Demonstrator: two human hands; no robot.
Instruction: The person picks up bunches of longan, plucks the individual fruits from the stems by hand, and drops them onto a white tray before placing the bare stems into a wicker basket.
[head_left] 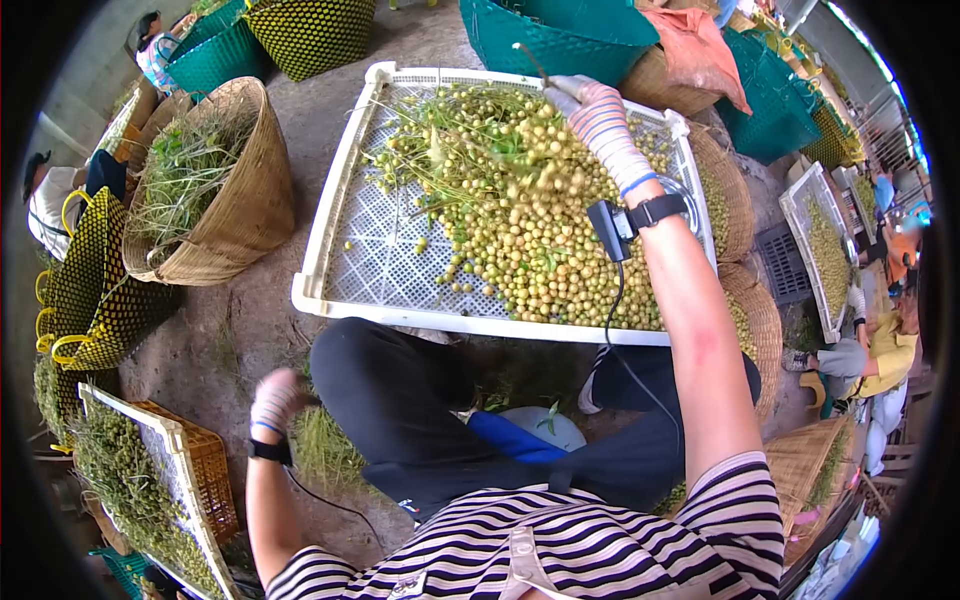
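White tray [430, 322], one, under many fruit [570, 240]. Our right hand [588, 100] pinches one stem [531, 62]; left hand [277, 400] blurred, can't tell.

3+ wht trays [385, 265], 2 blk wrist straps [657, 210], 1 blk crate [785, 263]

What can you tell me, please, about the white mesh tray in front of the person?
The white mesh tray looks like plastic, rectangular, with a raised rim and a lattice base. It sits roughly level by the knees; what supports it is hidden. Small round yellow-green fruits cover its middle and right, and green stems lie toward the far side, while bare lattice shows at left. The gloved right hand, holding a thin brown stem, is over the far side; contact is unclear.
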